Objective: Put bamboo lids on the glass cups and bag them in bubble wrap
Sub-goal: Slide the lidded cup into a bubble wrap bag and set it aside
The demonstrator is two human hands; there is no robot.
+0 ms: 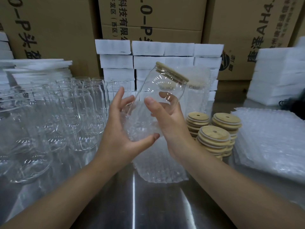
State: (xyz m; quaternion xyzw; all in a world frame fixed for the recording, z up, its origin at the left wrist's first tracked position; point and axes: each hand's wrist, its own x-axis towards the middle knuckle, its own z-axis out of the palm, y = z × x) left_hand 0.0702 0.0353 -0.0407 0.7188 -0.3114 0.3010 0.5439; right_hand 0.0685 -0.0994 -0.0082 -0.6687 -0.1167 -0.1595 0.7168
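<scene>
A clear glass cup [162, 86] with a bamboo lid [172, 71] on its mouth is tilted, lid up and to the right, above the middle of the table. My right hand [166, 119] grips the cup's body with thumb in front and fingers behind. The cup's bottom end sits in the mouth of a bubble wrap bag [153, 156] that hangs down to the table. My left hand [122, 128] holds the bag's open end, fingers spread, thumb under it.
Several empty glass cups [66, 116] crowd the left of the steel table [132, 204]. Three stacks of bamboo lids [214, 136] stand right of my hands, with a pile of bubble wrap bags [270, 141] beyond. A bagged, lidded cup [196, 91], white foam blocks [148, 61] and cardboard cartons [165, 17] stand behind.
</scene>
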